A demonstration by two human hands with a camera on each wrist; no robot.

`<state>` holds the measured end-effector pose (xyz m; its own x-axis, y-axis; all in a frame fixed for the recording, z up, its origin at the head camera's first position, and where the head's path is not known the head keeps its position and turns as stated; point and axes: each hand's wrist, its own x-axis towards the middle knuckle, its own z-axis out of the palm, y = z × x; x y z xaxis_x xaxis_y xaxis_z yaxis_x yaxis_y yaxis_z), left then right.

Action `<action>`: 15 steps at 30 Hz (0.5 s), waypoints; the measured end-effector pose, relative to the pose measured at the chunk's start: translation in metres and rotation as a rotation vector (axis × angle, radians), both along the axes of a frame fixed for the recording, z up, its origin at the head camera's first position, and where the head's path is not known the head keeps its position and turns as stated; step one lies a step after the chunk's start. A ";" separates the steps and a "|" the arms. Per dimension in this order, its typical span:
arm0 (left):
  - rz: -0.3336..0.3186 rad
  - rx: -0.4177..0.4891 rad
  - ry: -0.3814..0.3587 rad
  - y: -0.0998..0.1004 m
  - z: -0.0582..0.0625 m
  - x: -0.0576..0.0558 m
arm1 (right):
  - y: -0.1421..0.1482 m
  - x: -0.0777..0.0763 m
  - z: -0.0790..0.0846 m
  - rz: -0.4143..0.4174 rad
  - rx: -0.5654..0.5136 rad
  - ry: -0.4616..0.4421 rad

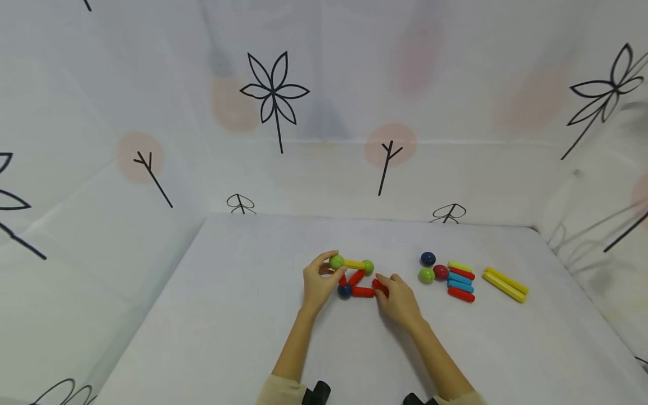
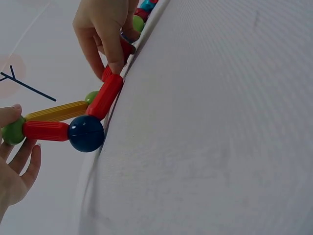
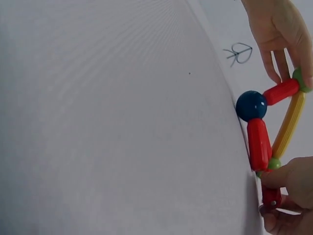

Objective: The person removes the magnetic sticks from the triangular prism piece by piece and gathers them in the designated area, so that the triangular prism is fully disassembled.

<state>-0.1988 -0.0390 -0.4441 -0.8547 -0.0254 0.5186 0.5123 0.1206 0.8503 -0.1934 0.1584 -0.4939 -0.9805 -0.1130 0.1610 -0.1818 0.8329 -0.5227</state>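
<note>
Left hand: this one (image 1: 318,286) is gripping the build's left green ball (image 1: 336,262), thumb and fingers pinching it.
Right hand: that one (image 1: 398,301) is pinching a small red piece (image 1: 378,286) right by the end of a red rod (image 1: 363,292); can't tell if they're actually touching.
The build: it's sitting mid-table between both hands, with a navy ball (image 1: 345,291) anchoring the near corner and red rods fanning out of it.
Top bar: a yellow rod (image 1: 354,264) is linking the left green ball to the right green ball (image 1: 368,266).
Spare balls: navy (image 1: 428,259), green (image 1: 427,275) and dark red (image 1: 441,273) are clustering off to the right.
Spare sticks: a short-rod stack (image 1: 460,282) is lying beside those, and two long yellow rods (image 1: 505,284) are resting further right.
</note>
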 end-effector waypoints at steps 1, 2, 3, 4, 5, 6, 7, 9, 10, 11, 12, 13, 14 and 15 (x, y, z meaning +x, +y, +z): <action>0.000 0.000 -0.005 0.000 0.000 0.000 | 0.003 0.002 0.001 -0.011 -0.012 -0.012; -0.001 -0.002 -0.009 0.000 0.000 0.000 | 0.008 0.004 0.002 -0.019 -0.024 -0.021; -0.001 -0.002 -0.013 -0.001 0.000 0.000 | 0.013 0.007 0.003 -0.028 -0.036 -0.026; -0.003 -0.004 -0.018 -0.001 0.000 0.000 | 0.019 0.009 0.005 -0.039 -0.043 -0.028; -0.004 -0.005 -0.023 -0.001 0.000 0.000 | 0.026 0.012 0.005 -0.049 -0.047 -0.026; -0.003 -0.006 -0.027 -0.001 0.000 -0.001 | 0.034 0.014 0.007 -0.061 -0.050 -0.025; -0.003 -0.008 -0.030 -0.001 0.000 -0.001 | 0.043 0.017 0.008 -0.071 -0.054 -0.014; -0.001 -0.011 -0.037 0.000 0.001 0.000 | 0.061 0.024 0.011 -0.091 -0.047 0.008; 0.000 -0.011 -0.040 0.000 0.001 0.000 | 0.070 0.027 0.011 -0.102 -0.041 0.027; 0.000 -0.010 -0.041 0.000 0.001 0.000 | 0.079 0.030 0.011 -0.111 -0.037 0.048; 0.001 -0.009 -0.043 0.000 0.001 0.000 | 0.087 0.033 0.011 -0.120 -0.035 0.075; 0.001 -0.009 -0.044 0.000 0.001 0.000 | 0.095 0.036 0.011 -0.128 -0.029 0.102; 0.002 -0.009 -0.043 0.000 0.000 0.000 | 0.102 0.039 0.010 -0.138 -0.021 0.112; 0.002 -0.009 -0.042 0.000 0.000 0.000 | 0.108 0.041 0.009 -0.145 -0.021 0.133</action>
<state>-0.1985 -0.0387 -0.4438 -0.8758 -0.0226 0.4821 0.4756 0.1294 0.8701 -0.1528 0.2668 -0.4854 -0.9562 0.0323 0.2910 -0.1298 0.8443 -0.5199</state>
